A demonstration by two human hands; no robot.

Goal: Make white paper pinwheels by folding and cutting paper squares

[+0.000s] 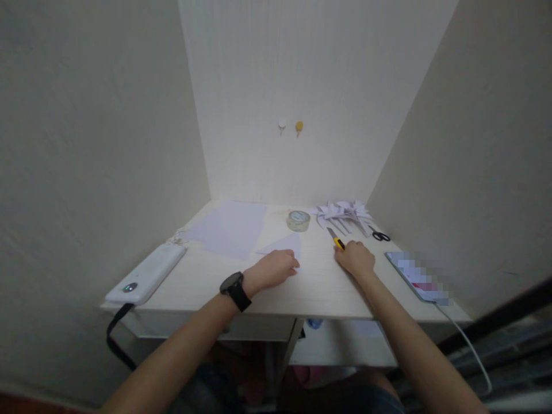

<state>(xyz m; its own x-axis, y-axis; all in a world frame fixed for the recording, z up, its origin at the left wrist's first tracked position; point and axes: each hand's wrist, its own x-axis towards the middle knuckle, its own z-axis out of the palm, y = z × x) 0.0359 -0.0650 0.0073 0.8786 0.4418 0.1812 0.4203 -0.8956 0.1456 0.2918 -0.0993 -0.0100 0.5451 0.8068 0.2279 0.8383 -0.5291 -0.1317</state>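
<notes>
My left hand, a black watch on its wrist, has its fingers closed at the near edge of a folded piece of white paper on the desk. The paper forms a triangle, partly hidden under my fingers. In my right hand is a yellow utility knife, its blade out and pointing up and to the left. The knife hand rests on the desk to the right of the paper. A roll of clear tape lies just beyond the folded paper.
White sheets spread over the desk's back left. Several folded paper shapes are piled at the back right, by black-handled scissors. A white power bank lies left; a tablet with a cable lies right. Walls enclose the desk.
</notes>
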